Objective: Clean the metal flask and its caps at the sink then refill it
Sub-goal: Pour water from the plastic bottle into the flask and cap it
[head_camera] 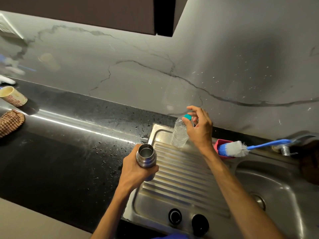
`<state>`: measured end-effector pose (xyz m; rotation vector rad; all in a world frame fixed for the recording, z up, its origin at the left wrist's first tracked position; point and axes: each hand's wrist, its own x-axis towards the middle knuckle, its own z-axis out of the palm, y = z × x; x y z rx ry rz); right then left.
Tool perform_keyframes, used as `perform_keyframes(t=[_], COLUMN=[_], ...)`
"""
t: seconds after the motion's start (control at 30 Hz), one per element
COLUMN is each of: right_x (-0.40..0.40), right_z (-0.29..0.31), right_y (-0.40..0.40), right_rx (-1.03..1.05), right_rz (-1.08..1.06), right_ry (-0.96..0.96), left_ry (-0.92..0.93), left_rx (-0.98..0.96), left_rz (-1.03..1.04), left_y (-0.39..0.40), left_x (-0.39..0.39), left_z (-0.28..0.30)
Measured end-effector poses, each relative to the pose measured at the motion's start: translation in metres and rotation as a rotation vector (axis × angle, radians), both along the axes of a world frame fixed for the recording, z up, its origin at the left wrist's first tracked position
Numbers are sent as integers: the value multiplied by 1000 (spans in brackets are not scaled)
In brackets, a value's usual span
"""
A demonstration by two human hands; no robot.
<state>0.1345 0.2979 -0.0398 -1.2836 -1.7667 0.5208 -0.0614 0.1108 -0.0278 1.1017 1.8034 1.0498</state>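
My left hand point(136, 169) grips the open metal flask point(146, 155) upright over the left edge of the steel draining board point(181, 178); its mouth is uncovered. My right hand point(198, 125) pinches the teal cap point(187, 117) on top of a clear plastic water bottle point(179, 133) that stands at the back of the draining board. Two black flask caps point(175, 216) point(200, 223) lie on the board's front edge.
A blue-handled bottle brush point(241, 148) rests in a pink holder point(218, 144) behind the sink basin point(276, 187). The tap point(284, 149) is at the far right. A wet black counter point(69, 144) holds a floral cup point(13, 96) and a checked cloth point(9, 123) at the left.
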Motion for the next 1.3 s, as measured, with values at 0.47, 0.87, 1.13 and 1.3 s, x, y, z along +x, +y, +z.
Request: perform_keyframes(t=[0.47, 0.87, 1.13, 1.3], right_x=[-4, 2, 67, 91], right_z=[0, 6, -21, -99], right_y=[-4, -11, -131, -226], right_rx=[-94, -41, -144, -427], right_rz=[-19, -9, 167, 750], right_ry=[-163, -206, -236, -761], left_ry=[5, 20, 8, 24], left_rx=[3, 38, 34, 40], left_rz=[0, -27, 0, 0], left_y=[6, 0, -18, -36], left_x=[3, 2, 4, 8], left_z=[-6, -5, -6, -7])
